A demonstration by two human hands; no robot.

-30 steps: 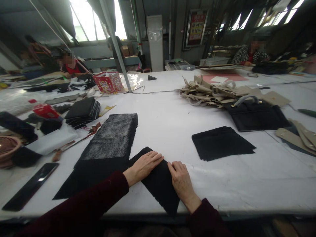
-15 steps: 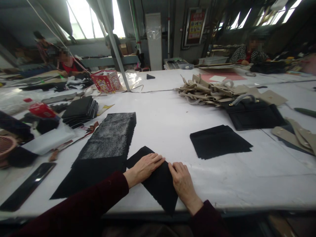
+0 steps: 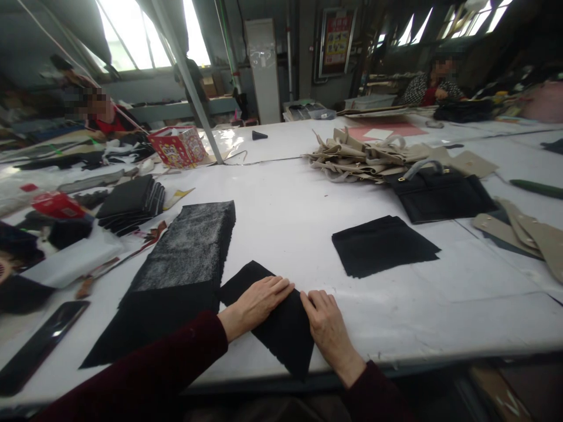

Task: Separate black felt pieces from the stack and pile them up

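Note:
A piece of black fabric (image 3: 288,334) lies slantwise near the front edge of the white table (image 3: 281,228). Flat across its upper part rests my left hand (image 3: 257,302), fingers stretched out. My right hand (image 3: 332,334) has its fingers bent at the right edge of that piece, thumb against the corner; its fingertips are partly hidden. Left of the hands is a stack of black fabric (image 3: 171,310), with a speckled grey underside (image 3: 189,246) showing on its far half. Farther right, a smaller pile of black pieces (image 3: 385,246) sits apart.
A black bag (image 3: 444,199) and a heap of beige straps (image 3: 352,158) stand at the right rear. Beige pieces (image 3: 523,228) lie far right. On the left are a phone (image 3: 41,346), folded dark cloth (image 3: 132,202) and a red box (image 3: 176,146). Co-workers sit across the table.
The view has turned slightly to the right, so the table things sit farther left. Both hands keep nearly the same place on the black fabric.

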